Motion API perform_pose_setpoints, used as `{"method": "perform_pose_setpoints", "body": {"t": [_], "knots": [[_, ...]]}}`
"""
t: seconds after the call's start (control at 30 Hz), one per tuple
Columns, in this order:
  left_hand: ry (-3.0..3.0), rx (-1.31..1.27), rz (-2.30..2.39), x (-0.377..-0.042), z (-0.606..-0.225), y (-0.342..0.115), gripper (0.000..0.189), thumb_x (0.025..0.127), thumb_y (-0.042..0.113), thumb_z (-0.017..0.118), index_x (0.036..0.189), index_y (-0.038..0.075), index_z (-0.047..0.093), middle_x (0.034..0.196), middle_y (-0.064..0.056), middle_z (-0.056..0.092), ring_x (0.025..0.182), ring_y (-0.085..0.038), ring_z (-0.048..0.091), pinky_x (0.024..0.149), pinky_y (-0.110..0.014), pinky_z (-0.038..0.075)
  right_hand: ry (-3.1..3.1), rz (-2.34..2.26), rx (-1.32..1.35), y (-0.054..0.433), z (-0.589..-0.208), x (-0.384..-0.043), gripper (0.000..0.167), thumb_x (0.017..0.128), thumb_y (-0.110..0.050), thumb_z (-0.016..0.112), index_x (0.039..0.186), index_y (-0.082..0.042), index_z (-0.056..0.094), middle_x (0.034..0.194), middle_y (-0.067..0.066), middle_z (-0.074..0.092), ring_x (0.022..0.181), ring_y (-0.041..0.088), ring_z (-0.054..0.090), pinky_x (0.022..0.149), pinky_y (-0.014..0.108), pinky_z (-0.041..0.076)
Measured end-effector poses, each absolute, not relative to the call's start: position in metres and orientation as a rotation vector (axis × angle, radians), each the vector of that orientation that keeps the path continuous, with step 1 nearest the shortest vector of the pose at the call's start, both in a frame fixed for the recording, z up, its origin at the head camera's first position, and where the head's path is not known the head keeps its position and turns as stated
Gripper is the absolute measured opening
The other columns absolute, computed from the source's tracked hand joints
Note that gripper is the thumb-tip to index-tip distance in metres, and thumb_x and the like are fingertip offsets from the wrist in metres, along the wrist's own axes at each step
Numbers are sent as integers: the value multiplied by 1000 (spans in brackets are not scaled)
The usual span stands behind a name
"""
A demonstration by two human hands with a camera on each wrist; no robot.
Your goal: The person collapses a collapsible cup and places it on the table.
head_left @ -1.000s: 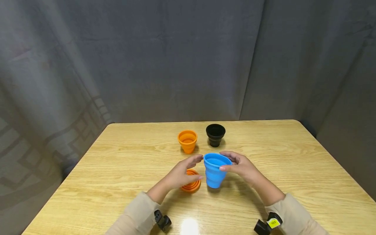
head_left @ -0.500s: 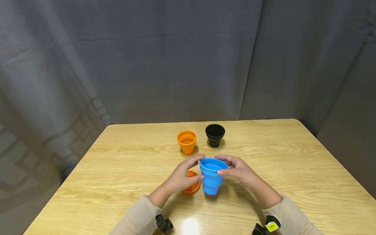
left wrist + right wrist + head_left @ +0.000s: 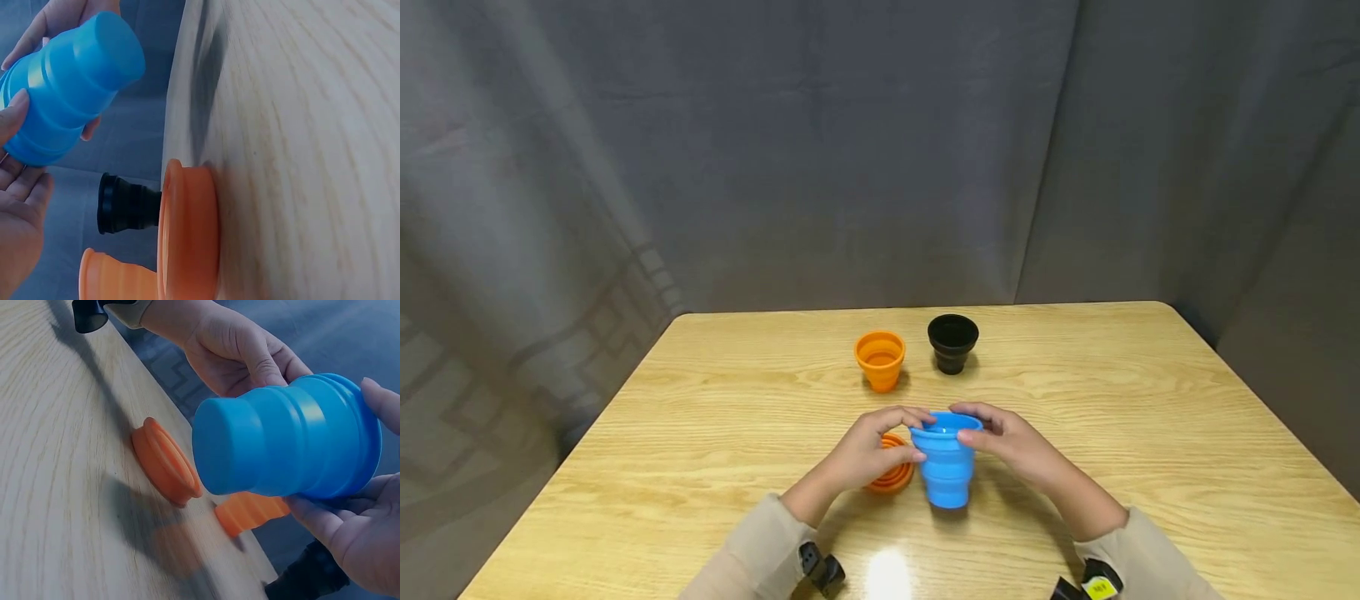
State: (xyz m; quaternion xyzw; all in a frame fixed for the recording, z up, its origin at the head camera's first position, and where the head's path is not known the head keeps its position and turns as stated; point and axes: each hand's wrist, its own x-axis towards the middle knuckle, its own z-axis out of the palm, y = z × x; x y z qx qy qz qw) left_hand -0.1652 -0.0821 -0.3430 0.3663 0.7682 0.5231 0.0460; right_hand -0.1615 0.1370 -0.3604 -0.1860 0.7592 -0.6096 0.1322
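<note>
A blue collapsible cup [image 3: 947, 471], fully extended and mouth up, is held above the table between both hands. My left hand [image 3: 871, 450] grips its left side, fingers over the rim and thumb against the wall. On the other side my right hand [image 3: 1017, 437] holds the rim, thumb in front and fingers behind. Both wrist views show the cup's base [image 3: 214, 447] off the wood. Below and beside the left hand lies a flattened orange collapsible cup [image 3: 895, 477], partly hidden by that hand in the head view.
Farther back stand an extended orange cup [image 3: 881, 367] and, to its right, a black cup [image 3: 952, 343]. All are on a light wooden table [image 3: 737, 400]. A grey curtain [image 3: 850, 167] hangs behind the table's far edge.
The blue cup has come slightly nearer and lower. My left hand, at first apart from the cup, now grips its rim and side; the right hand has kept its hold.
</note>
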Motion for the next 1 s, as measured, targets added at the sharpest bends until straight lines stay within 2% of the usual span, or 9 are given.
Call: {"method": "perform_pose_setpoints", "body": {"t": [0.2,0.4,0.57,0.67,0.87,1.0], "knots": [[2316,945,1642,-166,-343,-82,10,78,1,60,86,-2,54,105,-13,57,104,-21,50,93,-35,33,2300,-1763,-558,138,-360,-162,44,86,-23,54,121,2,45,121,19,45,109,29,44,89,39,37],[2221,859,1735,-179,-365,-85,15,80,7,60,91,-1,55,94,-8,57,100,-18,51,89,-33,37,2269,-1807,-647,138,-359,-166,37,83,-15,58,110,8,49,108,19,52,99,25,51,81,27,43],[2118,839,1801,-184,-372,-87,21,81,9,59,97,-4,54,89,-6,56,84,-13,52,76,-27,43,2161,-1852,-768,138,-358,-168,32,82,-8,58,103,13,49,97,14,54,88,15,53,75,26,45],[2071,866,1833,-184,-372,-87,23,82,8,58,99,-6,53,86,-5,55,78,-13,50,71,-25,44,2073,-1892,-831,139,-358,-169,29,81,-4,57,102,14,47,92,9,54,83,14,53,72,27,46],[2007,929,1844,-185,-368,-89,29,81,10,60,101,-9,52,86,-2,54,77,-12,50,70,-24,44,1923,-1956,-833,142,-355,-169,15,80,-5,58,94,-3,53,85,3,55,77,13,51,69,27,45],[1918,1009,1869,-186,-364,-90,38,78,14,63,102,-12,49,87,-2,54,77,-12,49,70,-24,43,1862,-1985,-863,143,-351,-169,14,81,-2,55,92,-10,55,82,0,56,75,13,51,70,28,44]]}}
